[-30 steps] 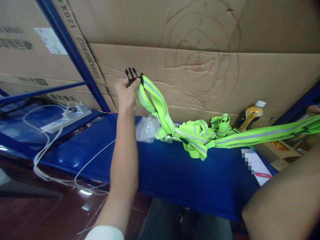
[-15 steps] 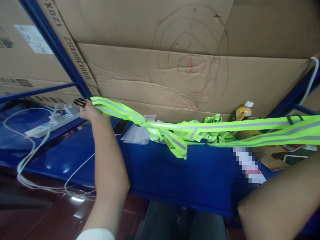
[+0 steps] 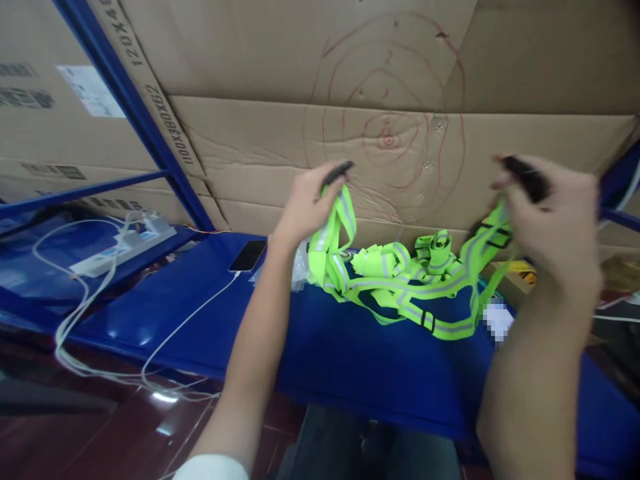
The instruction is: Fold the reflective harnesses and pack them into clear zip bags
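Observation:
A neon yellow-green strap (image 3: pixel 453 329) with grey reflective stripes and black sliders lies in loose loops on the blue shelf (image 3: pixel 350 367). Its two ends rise into my hands. My left hand (image 3: pixel 311 203), left of centre, is closed on one end, where a black buckle piece (image 3: pixel 337 173) sticks up. At the right, my right hand (image 3: pixel 550 213) is closed round the other end with a black buckle part (image 3: pixel 527 179). Between the hands the strap sags onto a bundle of the same webbing (image 3: pixel 383 260).
A phone (image 3: pixel 247 256) on a white cable lies left of my left forearm. Further left sits a white power strip (image 3: pixel 125 250) with tangled cables. Cardboard (image 3: pixel 250 153) with red drawn rings stands behind. A small box (image 3: pixel 515 280) is near my right wrist.
Both hands have come inward from the sides, my right hand back into view. The strap, stretched out before, now hangs slack in loops. The phone is uncovered.

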Available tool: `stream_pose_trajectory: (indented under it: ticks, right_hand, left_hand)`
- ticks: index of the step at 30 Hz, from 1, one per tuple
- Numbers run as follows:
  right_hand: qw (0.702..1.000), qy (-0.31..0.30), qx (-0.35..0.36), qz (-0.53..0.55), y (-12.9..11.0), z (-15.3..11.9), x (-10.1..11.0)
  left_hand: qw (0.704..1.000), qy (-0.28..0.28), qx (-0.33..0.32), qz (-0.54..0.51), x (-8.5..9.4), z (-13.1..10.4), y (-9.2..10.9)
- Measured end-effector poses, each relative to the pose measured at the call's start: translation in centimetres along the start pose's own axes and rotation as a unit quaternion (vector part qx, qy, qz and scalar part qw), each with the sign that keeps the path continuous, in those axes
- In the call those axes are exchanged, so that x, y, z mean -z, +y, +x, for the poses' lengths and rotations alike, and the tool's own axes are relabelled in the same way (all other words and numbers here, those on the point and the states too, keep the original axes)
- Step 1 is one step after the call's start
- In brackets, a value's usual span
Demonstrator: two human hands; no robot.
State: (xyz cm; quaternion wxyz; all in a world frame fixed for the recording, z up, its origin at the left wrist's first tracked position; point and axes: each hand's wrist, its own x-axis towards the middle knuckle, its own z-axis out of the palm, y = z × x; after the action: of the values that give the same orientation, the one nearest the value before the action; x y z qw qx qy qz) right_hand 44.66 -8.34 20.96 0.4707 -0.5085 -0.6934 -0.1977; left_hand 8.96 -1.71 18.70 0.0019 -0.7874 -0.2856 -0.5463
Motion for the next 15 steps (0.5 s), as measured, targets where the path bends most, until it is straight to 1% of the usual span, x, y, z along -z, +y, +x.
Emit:
stream_pose_trajectory:
  ticks: [1,3,5,7,9,12,15]
  right_hand:
    - [0.999,-0.006,0.027,0.017,-1.2,0.0,-0.9]
    - [0.996,-0.033,0.073,0.039,-3.2,-0.1,-2.8]
    - [0.992,-0.066,0.104,0.04,-4.6,-0.1,-4.4]
    - [0.988,-0.095,0.119,0.036,-5.1,-0.3,-5.4]
    - [0.986,-0.113,0.121,0.031,-5.2,-0.5,-5.9]
    - [0.984,-0.129,0.121,0.014,-5.4,-0.8,-6.2]
    - [0.983,-0.139,0.119,-0.018,-6.0,-0.9,-6.2]
  left_hand:
    - [0.998,-0.044,-0.021,0.029,-1.0,0.0,1.1]
    - [0.989,-0.106,-0.045,0.09,-2.6,-0.1,2.6]
    - [0.979,-0.135,-0.05,0.143,-3.6,-0.3,3.2]
    - [0.974,-0.138,-0.049,0.172,-4.2,-0.5,3.4]
    - [0.973,-0.13,-0.056,0.181,-4.5,-0.6,3.4]
    - [0.972,-0.126,-0.067,0.188,-4.7,-0.6,3.4]
    - [0.966,-0.139,-0.074,0.205,-4.9,-0.6,3.6]
